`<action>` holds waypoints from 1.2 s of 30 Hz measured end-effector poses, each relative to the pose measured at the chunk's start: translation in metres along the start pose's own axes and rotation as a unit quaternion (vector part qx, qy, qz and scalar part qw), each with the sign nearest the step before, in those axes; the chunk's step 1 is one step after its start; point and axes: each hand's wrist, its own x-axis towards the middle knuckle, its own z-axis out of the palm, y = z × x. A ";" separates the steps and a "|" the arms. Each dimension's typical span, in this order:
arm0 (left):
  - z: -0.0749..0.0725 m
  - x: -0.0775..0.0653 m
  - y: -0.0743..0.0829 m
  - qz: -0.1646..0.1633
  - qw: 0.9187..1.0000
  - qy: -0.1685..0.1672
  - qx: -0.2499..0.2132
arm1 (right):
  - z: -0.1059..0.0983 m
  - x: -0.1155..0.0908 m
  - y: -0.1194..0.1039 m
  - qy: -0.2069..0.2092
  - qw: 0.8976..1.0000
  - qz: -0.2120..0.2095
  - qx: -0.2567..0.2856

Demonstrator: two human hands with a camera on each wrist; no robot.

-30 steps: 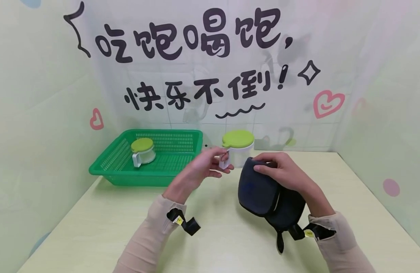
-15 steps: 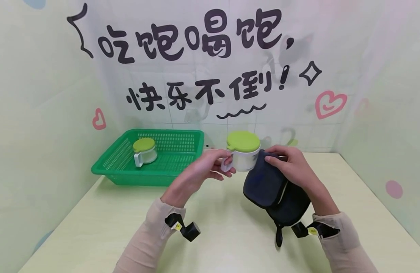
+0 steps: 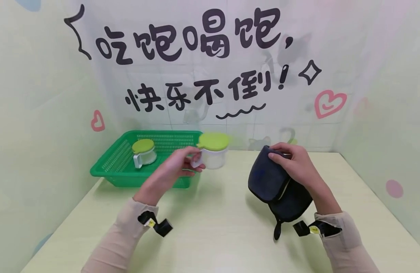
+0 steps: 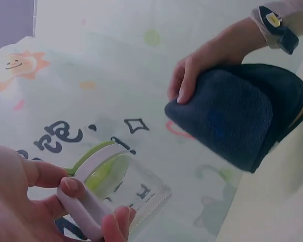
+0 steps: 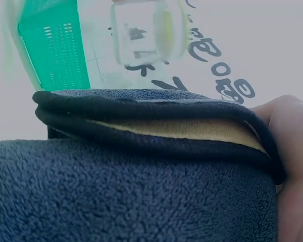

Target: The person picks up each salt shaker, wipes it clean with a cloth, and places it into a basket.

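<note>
My left hand (image 3: 170, 167) grips the white handle of a clear seasoning jar (image 3: 215, 158) with a lime-green lid, held upright above the table. The left wrist view shows dark printing on the transparent jar (image 4: 144, 189) and fingers curled round the handle. To the right, my right hand (image 3: 296, 161) pinches the top of a folded dark blue cleaning cloth (image 3: 266, 180), thumb on the near face. The cloth has black edging and a small hanging loop. Up close in the right wrist view, the fleecy cloth (image 5: 126, 196) shows a tan layer inside its fold.
A green plastic basket (image 3: 138, 181) stands at the back left, with a second green-lidded jar (image 3: 148, 156) upright inside. The pale table (image 3: 217, 227) is bounded by a printed backdrop (image 3: 196, 68) behind and walls on both sides.
My left hand first lifted the jar near the cloth, then carried it left, so it now overlaps the basket's right edge in the head view. My right hand shifted slightly right with the cloth.
</note>
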 end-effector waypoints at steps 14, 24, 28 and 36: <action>-0.104 0.036 0.000 -0.111 0.990 0.086 -0.033 | -0.003 -0.002 -0.001 0.007 1.000 0.001 0.007; -0.129 0.074 -0.018 -0.177 0.974 0.138 -0.024 | -0.003 -0.002 0.000 0.019 1.000 0.006 0.011; -0.130 0.082 -0.027 -0.186 0.971 0.151 -0.019 | -0.003 -0.004 0.001 0.017 1.000 0.009 0.014; -0.136 0.094 -0.050 -0.196 0.969 0.142 -0.044 | -0.006 -0.005 0.003 0.016 1.000 0.006 0.009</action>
